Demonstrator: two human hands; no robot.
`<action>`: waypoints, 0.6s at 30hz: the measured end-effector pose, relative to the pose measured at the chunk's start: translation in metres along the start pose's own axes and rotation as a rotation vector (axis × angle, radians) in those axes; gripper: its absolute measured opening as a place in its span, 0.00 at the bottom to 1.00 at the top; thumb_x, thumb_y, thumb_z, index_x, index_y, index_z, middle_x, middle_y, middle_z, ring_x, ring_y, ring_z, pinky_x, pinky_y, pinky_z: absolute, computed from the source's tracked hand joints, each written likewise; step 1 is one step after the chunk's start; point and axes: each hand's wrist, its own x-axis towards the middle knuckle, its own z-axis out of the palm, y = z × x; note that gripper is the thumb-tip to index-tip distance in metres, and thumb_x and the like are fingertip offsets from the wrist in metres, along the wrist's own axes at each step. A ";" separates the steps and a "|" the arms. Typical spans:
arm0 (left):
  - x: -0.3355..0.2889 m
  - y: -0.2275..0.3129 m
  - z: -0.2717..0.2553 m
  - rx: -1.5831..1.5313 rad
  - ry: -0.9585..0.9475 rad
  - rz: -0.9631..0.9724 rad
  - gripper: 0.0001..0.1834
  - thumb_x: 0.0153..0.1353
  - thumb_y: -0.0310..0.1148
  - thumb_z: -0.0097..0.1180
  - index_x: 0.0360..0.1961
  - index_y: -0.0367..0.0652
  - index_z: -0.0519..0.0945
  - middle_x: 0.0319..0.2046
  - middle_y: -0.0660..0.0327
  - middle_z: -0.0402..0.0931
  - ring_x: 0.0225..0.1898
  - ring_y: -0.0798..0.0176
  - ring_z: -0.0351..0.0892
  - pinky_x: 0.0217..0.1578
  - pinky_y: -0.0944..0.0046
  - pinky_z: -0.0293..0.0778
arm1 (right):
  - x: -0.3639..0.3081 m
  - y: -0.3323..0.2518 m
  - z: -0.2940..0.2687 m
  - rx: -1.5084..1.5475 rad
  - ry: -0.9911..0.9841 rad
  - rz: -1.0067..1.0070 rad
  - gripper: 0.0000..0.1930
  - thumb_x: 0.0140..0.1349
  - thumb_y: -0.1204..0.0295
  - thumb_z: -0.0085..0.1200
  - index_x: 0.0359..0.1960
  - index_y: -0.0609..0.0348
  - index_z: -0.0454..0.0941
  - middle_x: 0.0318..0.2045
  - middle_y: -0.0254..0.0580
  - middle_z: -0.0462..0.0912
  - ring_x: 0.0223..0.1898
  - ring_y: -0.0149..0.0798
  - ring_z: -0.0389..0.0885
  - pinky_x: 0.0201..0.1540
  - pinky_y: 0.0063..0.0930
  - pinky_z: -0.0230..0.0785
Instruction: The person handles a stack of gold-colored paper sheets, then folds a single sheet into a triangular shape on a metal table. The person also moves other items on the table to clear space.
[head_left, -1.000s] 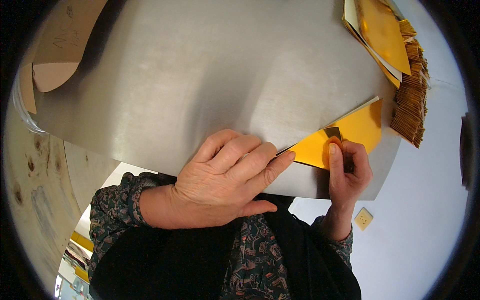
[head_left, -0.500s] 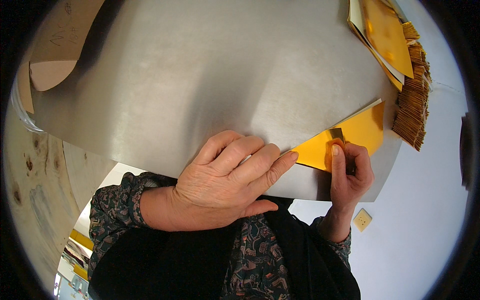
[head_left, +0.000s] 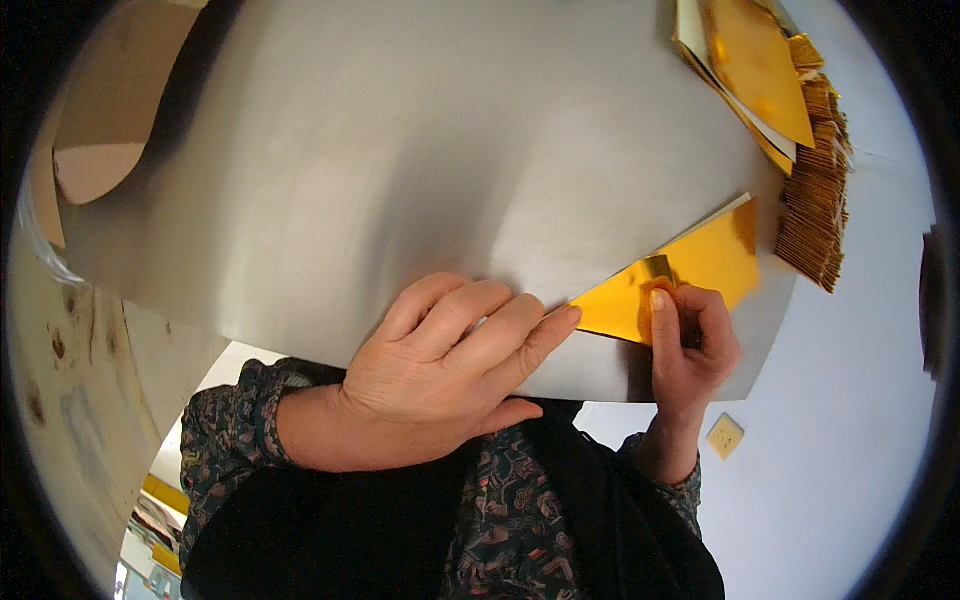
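A shiny gold folded paper (head_left: 705,250), with a pale edge along its upper side, lies on a metal sheet near my body. It narrows to a point at its left end. There my left hand (head_left: 450,345) rests palm down, its index fingertip on the point, its other fingers stretched and its thumb apart. On the middle of the paper is my right hand (head_left: 692,340), fingers curled and thumb pressed down. An orange-brown patch shows beside that thumb, with a dark gold rectangle above it; I cannot tell whether these are an object or a reflection.
The curved metal sheet (head_left: 330,200) spans the work area. Larger gold sheets (head_left: 755,75) lie at the far right, beside a row of many folded gold pieces (head_left: 812,210). Brown cardboard (head_left: 110,110) stands at the far left, above a wooden surface (head_left: 90,370). A wall socket (head_left: 725,436) is at right.
The whole view has shifted a little, carrying the gold papers slightly left. Both hands stay at nearly the same spots on the folded paper.
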 end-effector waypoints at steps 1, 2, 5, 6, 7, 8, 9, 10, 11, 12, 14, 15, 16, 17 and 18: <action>0.000 0.001 -0.001 -0.001 0.000 -0.006 0.44 0.46 0.53 0.73 0.65 0.44 0.80 0.52 0.64 0.72 0.56 0.61 0.71 0.60 0.56 0.66 | 0.001 -0.001 -0.001 -0.010 -0.007 -0.022 0.07 0.62 0.77 0.69 0.32 0.62 0.81 0.25 0.35 0.81 0.24 0.24 0.73 0.27 0.18 0.65; 0.001 0.001 -0.001 0.001 -0.005 -0.014 0.44 0.45 0.52 0.74 0.64 0.45 0.81 0.52 0.64 0.72 0.55 0.61 0.71 0.60 0.56 0.66 | 0.002 -0.001 -0.002 -0.023 -0.011 -0.040 0.07 0.61 0.77 0.69 0.32 0.62 0.81 0.25 0.36 0.81 0.24 0.24 0.74 0.27 0.18 0.65; 0.002 0.002 -0.001 0.026 -0.017 -0.010 0.43 0.45 0.51 0.73 0.65 0.46 0.81 0.52 0.64 0.72 0.54 0.61 0.71 0.60 0.56 0.67 | 0.003 -0.002 -0.002 -0.036 -0.011 -0.061 0.07 0.60 0.78 0.70 0.32 0.62 0.81 0.26 0.39 0.82 0.25 0.28 0.79 0.28 0.21 0.70; 0.002 0.002 -0.001 0.023 -0.005 -0.004 0.43 0.46 0.51 0.73 0.65 0.46 0.81 0.52 0.64 0.72 0.54 0.61 0.71 0.59 0.56 0.67 | 0.003 -0.002 -0.001 -0.034 -0.009 -0.074 0.07 0.59 0.78 0.70 0.32 0.62 0.81 0.26 0.39 0.82 0.25 0.29 0.80 0.28 0.21 0.71; 0.003 0.002 -0.002 0.029 -0.007 0.001 0.43 0.46 0.51 0.73 0.65 0.46 0.80 0.52 0.64 0.72 0.54 0.60 0.71 0.59 0.56 0.67 | 0.003 -0.003 -0.002 -0.007 -0.013 -0.038 0.08 0.59 0.78 0.71 0.32 0.62 0.81 0.26 0.41 0.82 0.25 0.31 0.82 0.28 0.23 0.73; 0.003 0.002 -0.002 0.036 -0.010 0.006 0.42 0.47 0.51 0.73 0.65 0.46 0.80 0.52 0.64 0.73 0.54 0.60 0.72 0.59 0.56 0.67 | 0.004 -0.003 -0.002 -0.016 -0.016 -0.052 0.08 0.59 0.77 0.71 0.32 0.62 0.81 0.26 0.41 0.82 0.25 0.31 0.81 0.28 0.23 0.73; 0.003 0.001 -0.002 0.038 -0.014 0.010 0.42 0.47 0.50 0.73 0.65 0.46 0.80 0.52 0.64 0.73 0.53 0.60 0.72 0.59 0.56 0.67 | 0.004 -0.003 -0.002 -0.027 -0.019 -0.064 0.08 0.59 0.77 0.71 0.32 0.62 0.81 0.26 0.41 0.82 0.25 0.32 0.81 0.28 0.23 0.73; 0.003 0.001 -0.002 0.041 -0.019 0.012 0.42 0.47 0.50 0.72 0.65 0.47 0.80 0.52 0.63 0.73 0.53 0.60 0.72 0.59 0.55 0.68 | 0.005 -0.003 -0.002 -0.037 -0.024 -0.077 0.08 0.59 0.77 0.71 0.32 0.62 0.81 0.26 0.42 0.82 0.25 0.32 0.81 0.28 0.23 0.73; 0.003 0.001 -0.002 0.051 -0.034 0.012 0.42 0.48 0.50 0.72 0.65 0.47 0.80 0.52 0.63 0.73 0.53 0.60 0.72 0.58 0.55 0.68 | 0.004 -0.003 -0.003 -0.038 -0.025 -0.078 0.08 0.59 0.76 0.71 0.32 0.62 0.81 0.26 0.42 0.82 0.24 0.33 0.81 0.28 0.23 0.73; 0.003 0.002 -0.002 0.051 -0.025 0.015 0.42 0.48 0.51 0.72 0.66 0.47 0.80 0.52 0.63 0.73 0.53 0.59 0.72 0.58 0.55 0.68 | 0.004 -0.003 -0.004 -0.029 -0.034 -0.069 0.08 0.59 0.76 0.71 0.32 0.62 0.81 0.26 0.41 0.82 0.24 0.33 0.81 0.28 0.23 0.73; 0.003 0.002 -0.002 0.062 -0.030 0.015 0.42 0.48 0.51 0.72 0.66 0.47 0.80 0.52 0.63 0.73 0.53 0.59 0.72 0.58 0.55 0.68 | 0.004 -0.004 -0.004 0.001 -0.037 -0.046 0.08 0.58 0.76 0.71 0.32 0.62 0.81 0.26 0.41 0.82 0.24 0.33 0.80 0.28 0.23 0.73; 0.003 0.002 -0.002 0.068 -0.031 0.018 0.42 0.48 0.51 0.72 0.66 0.47 0.80 0.52 0.63 0.73 0.53 0.59 0.72 0.58 0.55 0.68 | 0.004 -0.004 -0.005 -0.009 -0.035 -0.054 0.08 0.58 0.76 0.71 0.32 0.62 0.81 0.26 0.41 0.82 0.24 0.33 0.80 0.28 0.23 0.72; 0.003 0.003 -0.002 0.073 -0.033 0.018 0.43 0.48 0.51 0.72 0.66 0.47 0.80 0.52 0.63 0.73 0.52 0.59 0.72 0.57 0.54 0.69 | 0.004 -0.004 -0.005 -0.018 -0.035 -0.063 0.08 0.58 0.76 0.71 0.32 0.61 0.81 0.26 0.41 0.82 0.24 0.33 0.80 0.28 0.24 0.72; 0.003 0.003 -0.002 0.085 -0.044 0.015 0.43 0.48 0.52 0.72 0.66 0.48 0.80 0.52 0.63 0.72 0.52 0.58 0.72 0.57 0.54 0.69 | 0.004 -0.004 -0.006 -0.027 -0.034 -0.072 0.08 0.58 0.76 0.71 0.32 0.61 0.81 0.25 0.41 0.82 0.24 0.33 0.80 0.28 0.24 0.72; 0.003 0.003 -0.002 0.082 -0.036 0.020 0.43 0.48 0.52 0.72 0.66 0.48 0.80 0.52 0.63 0.72 0.52 0.58 0.72 0.57 0.54 0.69 | 0.005 -0.004 -0.006 -0.033 -0.032 -0.082 0.08 0.58 0.76 0.71 0.32 0.61 0.81 0.25 0.41 0.82 0.24 0.33 0.80 0.27 0.24 0.72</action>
